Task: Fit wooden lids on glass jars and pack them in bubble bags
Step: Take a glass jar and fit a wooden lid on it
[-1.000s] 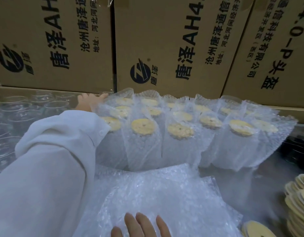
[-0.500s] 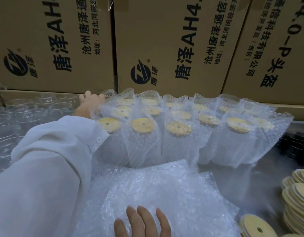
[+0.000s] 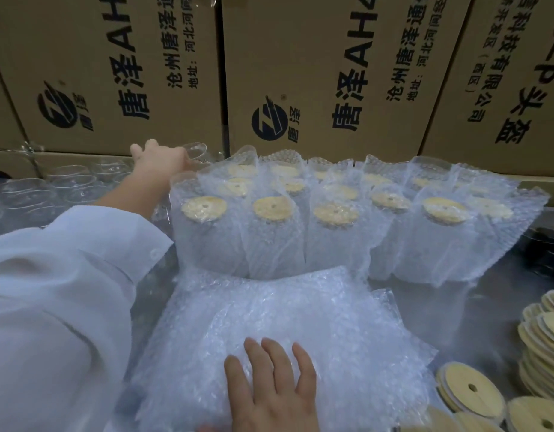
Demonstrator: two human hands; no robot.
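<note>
My left hand (image 3: 159, 162) reaches far back, behind the packed rows, and grips a clear glass jar (image 3: 196, 152) lifted a little above the others. My right hand (image 3: 271, 385) rests flat with straight fingers on a stack of empty bubble bags (image 3: 300, 319) at the front. Several bagged jars with wooden lids (image 3: 335, 213) stand in rows in the middle. Loose wooden lids (image 3: 470, 389) with a centre hole lie stacked at the front right.
Several bare glass jars (image 3: 61, 185) stand at the back left. Large printed cardboard boxes (image 3: 316, 73) wall off the back. More lids (image 3: 546, 332) pile at the right edge. Dark objects (image 3: 549, 247) sit at the far right.
My left hand has closed round a glass jar at the back and raised it slightly. My right hand has slid further forward onto the bubble bags.
</note>
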